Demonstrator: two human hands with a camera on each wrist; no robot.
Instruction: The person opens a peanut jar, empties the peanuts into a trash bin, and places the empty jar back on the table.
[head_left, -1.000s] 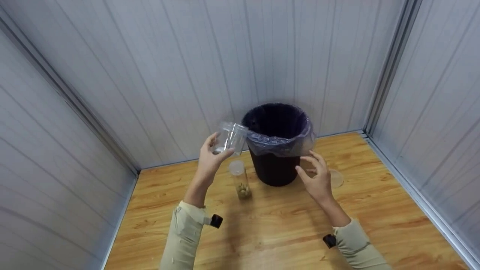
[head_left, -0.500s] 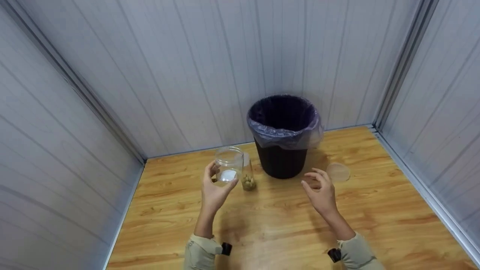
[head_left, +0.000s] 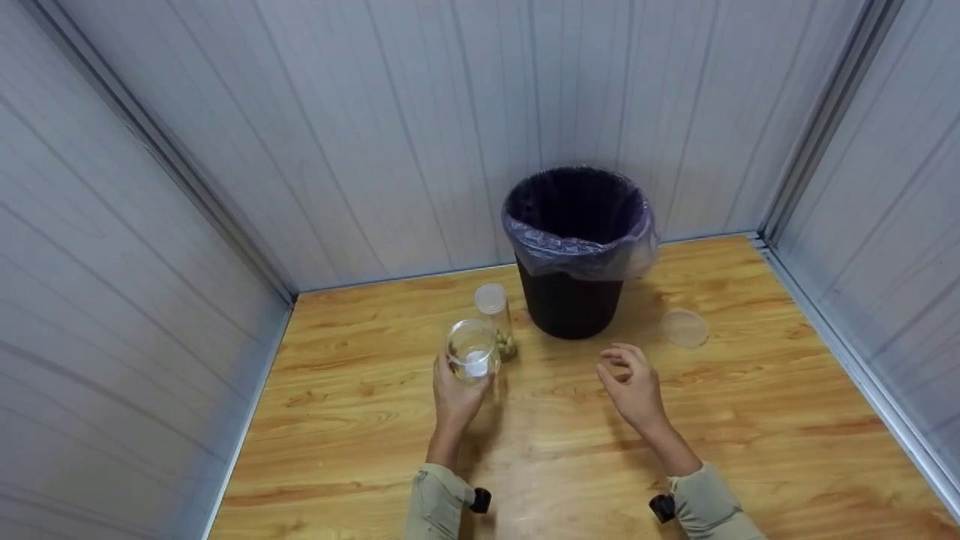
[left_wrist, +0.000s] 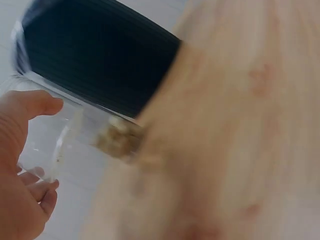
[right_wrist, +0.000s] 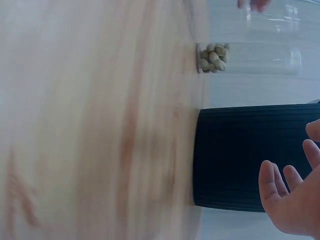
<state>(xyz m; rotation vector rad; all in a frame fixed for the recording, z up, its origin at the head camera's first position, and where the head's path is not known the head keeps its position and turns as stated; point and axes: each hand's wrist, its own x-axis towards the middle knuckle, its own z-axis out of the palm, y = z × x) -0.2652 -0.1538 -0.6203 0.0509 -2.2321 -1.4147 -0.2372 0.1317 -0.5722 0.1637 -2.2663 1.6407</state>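
Note:
My left hand grips a clear plastic jar with an open top and a white patch near its bottom. Behind that jar stands a tall, clear capped container, partly covered by it in the head view. Small, pale, nut-like pieces fill the tall container's lower part, as the right wrist view shows. My right hand holds nothing, its fingers loosely bent above the table, in front of the bin. Nearest to it on the table is a flat, round translucent lid.
A black bin lined with a purple plastic bag stands near the back wall. Pale panel walls rise behind and on both sides of the wood-grain surface.
My left hand has brought the clear jar down and back from beside the bin, turning its opening upward. My right hand has drawn back slightly, staying unloaded. The head view has shifted.

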